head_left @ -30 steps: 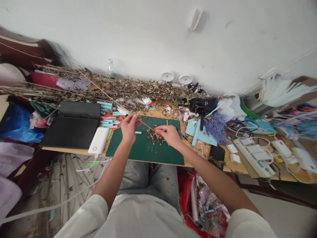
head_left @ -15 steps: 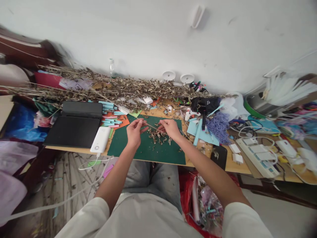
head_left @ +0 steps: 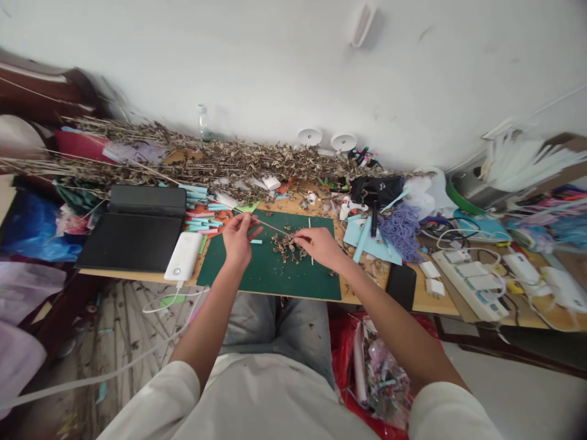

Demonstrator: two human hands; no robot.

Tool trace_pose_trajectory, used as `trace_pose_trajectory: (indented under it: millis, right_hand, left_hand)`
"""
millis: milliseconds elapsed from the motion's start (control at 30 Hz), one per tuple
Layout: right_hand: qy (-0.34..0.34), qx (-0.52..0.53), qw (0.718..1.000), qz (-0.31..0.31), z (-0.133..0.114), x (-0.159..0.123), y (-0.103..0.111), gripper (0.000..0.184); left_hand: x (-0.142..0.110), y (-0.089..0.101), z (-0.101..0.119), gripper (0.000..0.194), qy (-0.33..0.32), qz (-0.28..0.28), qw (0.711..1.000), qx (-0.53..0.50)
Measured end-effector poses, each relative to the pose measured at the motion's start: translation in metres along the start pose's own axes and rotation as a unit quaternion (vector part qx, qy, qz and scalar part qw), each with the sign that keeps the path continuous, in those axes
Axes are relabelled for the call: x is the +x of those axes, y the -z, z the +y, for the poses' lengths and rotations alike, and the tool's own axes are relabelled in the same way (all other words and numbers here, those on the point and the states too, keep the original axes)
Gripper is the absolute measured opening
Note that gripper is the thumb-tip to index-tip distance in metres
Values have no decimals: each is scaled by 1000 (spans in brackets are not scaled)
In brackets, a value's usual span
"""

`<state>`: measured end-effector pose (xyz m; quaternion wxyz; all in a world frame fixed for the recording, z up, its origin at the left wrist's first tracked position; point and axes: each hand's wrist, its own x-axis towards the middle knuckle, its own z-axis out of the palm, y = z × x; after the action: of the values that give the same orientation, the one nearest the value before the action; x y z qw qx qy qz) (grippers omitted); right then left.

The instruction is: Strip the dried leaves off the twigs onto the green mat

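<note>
Between my two hands runs a thin dried plant stem, slanting down to the right above the green cutting mat. My left hand pinches its upper left part between thumb and fingers. At the lower right end, my right hand is closed on the stem with its fingertips. Under and beside the right fingers lies a small heap of dried, crumbled leaves on the mat. A short pale blue piece rests near my left fingers, and a thin pale stick lies behind my right hand.
Bundles of dried stems line the back of the table. A black tablet case and white power bank stand left. At right are purple yarn, a black phone and a power strip. A red bag sits below.
My hands have moved apart, the left one leftward and the right one slightly right and down. The pale blue piece and pale stick now show on the mat. The view has shifted slightly.
</note>
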<state>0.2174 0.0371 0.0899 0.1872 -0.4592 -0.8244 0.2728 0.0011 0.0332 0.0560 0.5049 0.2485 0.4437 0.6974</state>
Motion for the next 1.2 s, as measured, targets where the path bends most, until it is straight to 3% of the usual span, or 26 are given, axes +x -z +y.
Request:
trace_pose_trajectory:
  millis: [267, 467, 567, 733, 933, 1200]
  right_hand:
    - [18, -44, 998, 45, 1, 3, 1, 22]
    - [-11, 26, 999, 20, -14, 20, -1, 24]
    - [-8, 43, 999, 24, -18, 25, -5, 26]
    - [14, -77, 997, 24, -16, 28, -12, 27]
    - [-3, -228, 974, -18, -8, 23, -11, 27]
    - [17, -308, 951, -12, 5, 18, -3, 26]
  left_hand:
    - [14, 4, 12, 28, -62, 50, 997, -26]
    - [-1, -14, 3, 35, 13, -63, 998, -15]
    - [-3, -18, 0, 34, 24, -60, 998, -8]
    - [1, -13, 1, 34, 11, -30, 999, 9]
    - [12, 0, 10, 32, -10, 9, 1000, 13]
    - [34, 22, 18, 34, -42, 60, 997, 11]
